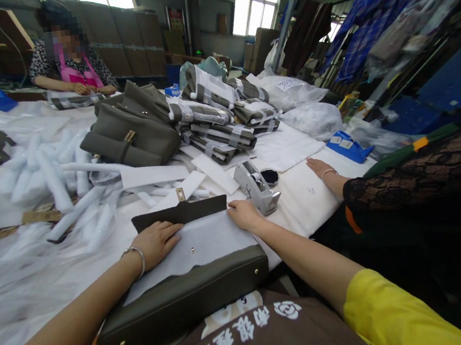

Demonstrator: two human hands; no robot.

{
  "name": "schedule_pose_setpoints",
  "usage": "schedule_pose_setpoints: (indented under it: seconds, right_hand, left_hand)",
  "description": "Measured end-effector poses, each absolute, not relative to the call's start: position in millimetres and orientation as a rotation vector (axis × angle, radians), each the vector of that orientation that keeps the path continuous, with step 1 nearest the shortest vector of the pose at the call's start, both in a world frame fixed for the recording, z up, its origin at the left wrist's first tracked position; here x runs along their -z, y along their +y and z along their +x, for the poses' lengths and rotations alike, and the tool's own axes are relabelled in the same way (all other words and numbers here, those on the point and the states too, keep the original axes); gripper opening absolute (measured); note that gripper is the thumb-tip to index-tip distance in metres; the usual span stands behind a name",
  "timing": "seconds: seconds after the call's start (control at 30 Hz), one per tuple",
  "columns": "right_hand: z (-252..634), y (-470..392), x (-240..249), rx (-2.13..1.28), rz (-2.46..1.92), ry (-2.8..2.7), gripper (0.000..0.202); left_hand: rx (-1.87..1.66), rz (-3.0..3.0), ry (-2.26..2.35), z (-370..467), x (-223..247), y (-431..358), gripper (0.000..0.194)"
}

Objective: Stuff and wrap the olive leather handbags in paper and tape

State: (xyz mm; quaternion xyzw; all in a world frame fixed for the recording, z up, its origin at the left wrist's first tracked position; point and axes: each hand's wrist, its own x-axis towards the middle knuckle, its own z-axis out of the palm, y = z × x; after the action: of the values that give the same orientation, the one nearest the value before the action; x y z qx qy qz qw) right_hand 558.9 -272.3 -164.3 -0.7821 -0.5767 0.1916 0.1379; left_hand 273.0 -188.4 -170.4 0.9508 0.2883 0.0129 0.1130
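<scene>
A dark olive handbag lies on the table edge in front of me, its base with small gold studs facing me. A thin white sheet covers its body, with a small metal fitting showing through. Beyond the sheet, the bag's flap with a gold clasp lies spread out. My left hand, a bangle on its wrist, rests flat on the sheet's left side with fingers stretched out. At the far right corner, my right hand has its fingers bent and pinched on the sheet's edge, beside the flap's end.
Right of my right hand stands a grey tape dispenser. Unwrapped olive bags and wrapped ones are piled behind. White foam rolls cover the left. A co-worker's hand rests at right; another person works across the table.
</scene>
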Motion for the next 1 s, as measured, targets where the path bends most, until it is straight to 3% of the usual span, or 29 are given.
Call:
schedule_pose_setpoints:
  seconds: [0.23,0.4,0.67,0.83,1.0]
  right_hand:
    - [568.2,-273.2,172.5,-0.58,-2.22,-1.712,0.032]
    - [562.0,-279.9,150.2,-0.498,-2.139,-1.84,0.031]
    - [523.1,-276.5,142.6,-0.357,-1.296,-2.761,0.044]
    - [520.0,-276.8,146.1,-0.413,-1.21,-2.858,0.037]
    - [519.2,-276.6,135.1,-0.75,-1.105,-2.799,0.032]
  left_hand:
    - [-0.075,2.798,0.851,271.1,174.5,-189.1,0.051]
    - [-0.049,2.857,0.804,270.0,176.8,-189.6,0.051]
    - [-0.026,2.892,0.811,269.9,175.7,-191.9,0.051]
    - [-0.003,2.929,0.878,268.7,173.6,-195.6,0.051]
    - [0.019,2.918,0.886,269.8,171.5,-196.0,0.053]
